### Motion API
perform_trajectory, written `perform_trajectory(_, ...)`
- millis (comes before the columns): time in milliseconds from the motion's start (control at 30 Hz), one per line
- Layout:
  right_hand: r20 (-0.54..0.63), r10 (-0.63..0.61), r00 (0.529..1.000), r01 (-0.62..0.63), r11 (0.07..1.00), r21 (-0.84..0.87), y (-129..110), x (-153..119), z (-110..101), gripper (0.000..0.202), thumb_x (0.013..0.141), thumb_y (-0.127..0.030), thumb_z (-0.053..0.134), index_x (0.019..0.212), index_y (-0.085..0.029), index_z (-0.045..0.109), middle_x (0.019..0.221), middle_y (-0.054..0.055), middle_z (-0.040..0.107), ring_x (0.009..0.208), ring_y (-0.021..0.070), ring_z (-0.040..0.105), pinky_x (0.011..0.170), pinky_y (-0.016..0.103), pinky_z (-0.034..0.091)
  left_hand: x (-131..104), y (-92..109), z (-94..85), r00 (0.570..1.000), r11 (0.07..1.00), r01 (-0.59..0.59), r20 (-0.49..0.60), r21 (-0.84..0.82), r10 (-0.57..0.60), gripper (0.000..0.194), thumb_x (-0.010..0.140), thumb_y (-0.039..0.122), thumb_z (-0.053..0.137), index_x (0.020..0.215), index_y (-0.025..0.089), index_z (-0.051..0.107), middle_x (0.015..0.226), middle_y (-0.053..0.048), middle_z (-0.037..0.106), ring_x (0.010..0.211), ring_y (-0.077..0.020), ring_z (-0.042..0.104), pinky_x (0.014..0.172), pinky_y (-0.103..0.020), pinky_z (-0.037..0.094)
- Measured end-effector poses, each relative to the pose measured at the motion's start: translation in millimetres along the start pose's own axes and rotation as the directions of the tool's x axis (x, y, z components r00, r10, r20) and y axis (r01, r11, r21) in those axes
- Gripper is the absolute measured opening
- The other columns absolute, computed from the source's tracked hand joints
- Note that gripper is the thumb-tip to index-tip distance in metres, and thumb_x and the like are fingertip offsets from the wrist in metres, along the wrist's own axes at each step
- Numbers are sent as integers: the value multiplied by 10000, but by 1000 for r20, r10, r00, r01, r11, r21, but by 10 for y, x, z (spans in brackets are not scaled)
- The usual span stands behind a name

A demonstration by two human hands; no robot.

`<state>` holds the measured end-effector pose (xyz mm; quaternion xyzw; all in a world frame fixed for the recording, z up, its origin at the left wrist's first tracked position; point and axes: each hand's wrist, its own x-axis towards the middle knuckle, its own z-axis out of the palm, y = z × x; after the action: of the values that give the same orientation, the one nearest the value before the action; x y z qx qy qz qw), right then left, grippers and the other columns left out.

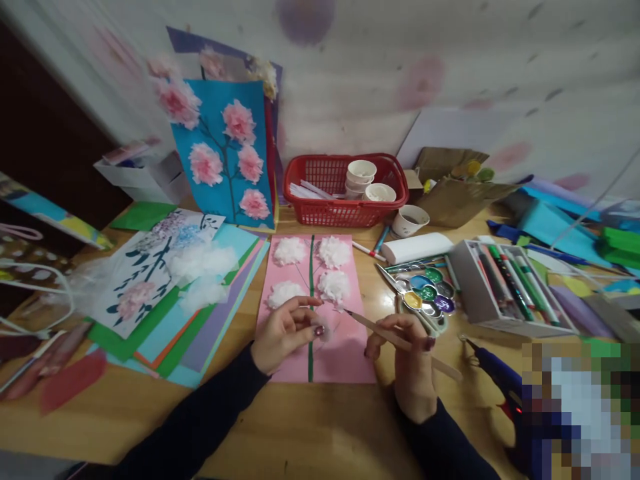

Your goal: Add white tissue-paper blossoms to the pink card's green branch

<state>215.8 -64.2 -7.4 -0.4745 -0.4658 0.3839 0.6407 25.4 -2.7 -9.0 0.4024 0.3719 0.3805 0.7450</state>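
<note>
My right hand [407, 357] is closed around a long wooden craft stick [364, 321], its narrow tip pointing left over the pink paper [345, 370]. My left hand [287, 332] hovers above the paper's left half with its fingers curved and apart. By its thumb is a faint pale wisp [325, 330]; whether the hand touches it I cannot tell. Fluffy white cotton flowers [334, 252] sit on the paper's upper part, on both sides of a dark green stem [311, 267]. Thin branch lines run off the stem.
Coloured sheets [205, 340] with cotton tufts [200, 263] lie left. Behind stand a blue flower picture [255, 107] and a red basket [345, 215] holding paper cups. On the right are a paint palette [427, 293], a marker box [485, 310] and a glue gun [493, 370].
</note>
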Motion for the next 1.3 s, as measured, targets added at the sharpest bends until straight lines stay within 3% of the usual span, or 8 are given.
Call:
perform_trajectory(133,-155,41,987,-51,997,-62,-27,13,0,640,865,-709,274,680,-189,599,518,11,562,496,157,546,496,297,444,46,-61,81,994,996,-28,-102,87,37,462,651,236,805,1034,154,560,779,-17,691,713,-147,666,698,-250,491)
perform_trajectory(233,-218,103,971,-119,991,-65,-88,33,38,607,873,-678,329,631,-189,597,492,3,530,477,146,535,473,283,439,33,-37,102,997,992,-29,-68,121,37,479,668,225,789,1073,153,544,821,-39,713,770,-158,678,728,-254,496)
perform_trajectory(333,-166,156,974,-172,981,-84,-118,45,37,579,910,-609,335,606,-188,590,470,6,528,455,139,523,453,273,428,15,-23,123,999,992,-33,-23,125,36,459,685,212,770,1077,143,541,818,-47,720,779,-150,670,721,-242,486)
perform_trajectory(467,-9,165,986,-165,978,-124,-38,14,-30,553,951,-530,310,649,-178,611,525,25,580,502,143,543,495,273,447,10,-39,148,999,996,-8,43,90,4,462,681,192,761,1082,138,537,798,-39,711,705,-126,641,643,-220,462)
perform_trajectory(633,103,158,982,-148,984,-97,67,-32,-70,478,960,-475,359,710,-163,621,587,27,608,546,135,566,542,264,459,20,-39,144,998,995,39,39,88,-43,479,670,190,759,1090,136,535,792,-38,705,677,-123,629,613,-216,447)
perform_trajectory(800,133,126,983,-116,990,-82,-44,34,-52,513,946,-515,362,671,-163,613,555,36,605,508,139,564,503,265,459,45,-7,128,990,989,104,87,106,-113,485,664,200,757,1094,123,546,793,-49,692,654,-126,619,598,-228,442)
perform_trajectory(933,86,111,990,-104,991,-84,-108,91,-51,543,933,-546,361,647,-167,624,514,32,588,478,142,554,472,265,459,68,-1,117,983,985,142,108,97,-152,484,663,191,758,1095,124,549,801,-48,684,657,-123,617,610,-233,444)
perform_trajectory(1300,79,187,979,-184,982,-40,-6,120,-69,492,911,-528,439,642,-160,625,509,25,576,462,136,549,462,259,448,216,100,175,970,971,199,118,131,-214,422,611,154,772,1004,122,620,791,-60,711,676,-134,636,655,-258,498)
